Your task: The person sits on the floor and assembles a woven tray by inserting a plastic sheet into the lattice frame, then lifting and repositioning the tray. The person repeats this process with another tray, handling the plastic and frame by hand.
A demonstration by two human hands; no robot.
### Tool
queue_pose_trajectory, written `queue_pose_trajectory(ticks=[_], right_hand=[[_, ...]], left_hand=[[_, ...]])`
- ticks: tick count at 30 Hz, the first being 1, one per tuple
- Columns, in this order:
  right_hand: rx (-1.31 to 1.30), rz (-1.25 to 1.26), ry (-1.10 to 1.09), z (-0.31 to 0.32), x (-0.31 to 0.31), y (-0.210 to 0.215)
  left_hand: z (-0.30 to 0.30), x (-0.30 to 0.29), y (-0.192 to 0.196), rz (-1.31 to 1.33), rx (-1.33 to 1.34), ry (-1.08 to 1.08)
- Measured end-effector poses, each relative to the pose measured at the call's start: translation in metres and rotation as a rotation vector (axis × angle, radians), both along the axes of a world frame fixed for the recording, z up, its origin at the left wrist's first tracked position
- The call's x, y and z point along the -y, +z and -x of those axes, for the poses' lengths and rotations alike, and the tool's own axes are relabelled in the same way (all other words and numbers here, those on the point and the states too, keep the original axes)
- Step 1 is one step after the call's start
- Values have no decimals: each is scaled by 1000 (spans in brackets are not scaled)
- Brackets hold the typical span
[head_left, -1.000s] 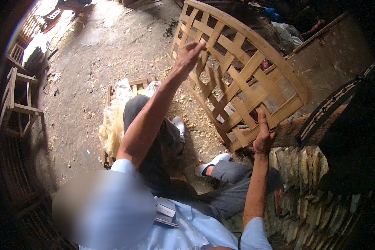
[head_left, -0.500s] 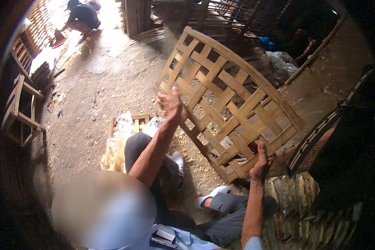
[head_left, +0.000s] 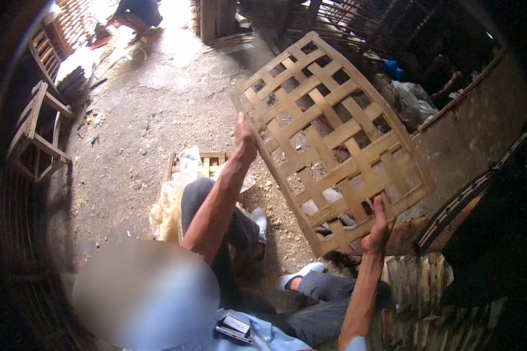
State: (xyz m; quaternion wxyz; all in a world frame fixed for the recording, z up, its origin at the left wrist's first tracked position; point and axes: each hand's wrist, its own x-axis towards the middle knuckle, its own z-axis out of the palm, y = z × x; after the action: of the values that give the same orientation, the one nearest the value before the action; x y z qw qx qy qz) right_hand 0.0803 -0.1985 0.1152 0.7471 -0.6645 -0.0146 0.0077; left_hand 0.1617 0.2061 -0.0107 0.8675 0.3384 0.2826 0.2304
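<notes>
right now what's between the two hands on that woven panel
In the head view, only the woven bamboo lattice panel spans the stretch: the left hand holds its left edge and the right hand its lower edge, with the panel's corner between them.

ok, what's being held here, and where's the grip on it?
A woven bamboo lattice panel, held up in both hands by its frame: the left hand on the left edge, the right hand on the lower edge near the bottom corner.
</notes>
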Motion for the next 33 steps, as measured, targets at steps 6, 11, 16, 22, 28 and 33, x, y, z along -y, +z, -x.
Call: queue_pose_trajectory(ticks=[6, 11, 16, 22, 28, 33], right_hand=[[336, 421, -246, -7, -14, 28], [708, 980, -89, 37, -69, 8], [686, 875, 124, 56, -60, 23], [479, 769, -190, 30, -52, 16], [762, 892, 92, 80, -70, 9], [547, 655, -70, 37, -50, 25]], left_hand=[[7, 5, 41, -285, -185, 600], [-7, -1, 24, -338, -13, 566], [16, 79, 71, -290, 109, -115], [17, -5, 78, -204, -96, 511], [-5, 76, 51, -594, 188, 320], [-8, 18, 49, -470, 109, 388]])
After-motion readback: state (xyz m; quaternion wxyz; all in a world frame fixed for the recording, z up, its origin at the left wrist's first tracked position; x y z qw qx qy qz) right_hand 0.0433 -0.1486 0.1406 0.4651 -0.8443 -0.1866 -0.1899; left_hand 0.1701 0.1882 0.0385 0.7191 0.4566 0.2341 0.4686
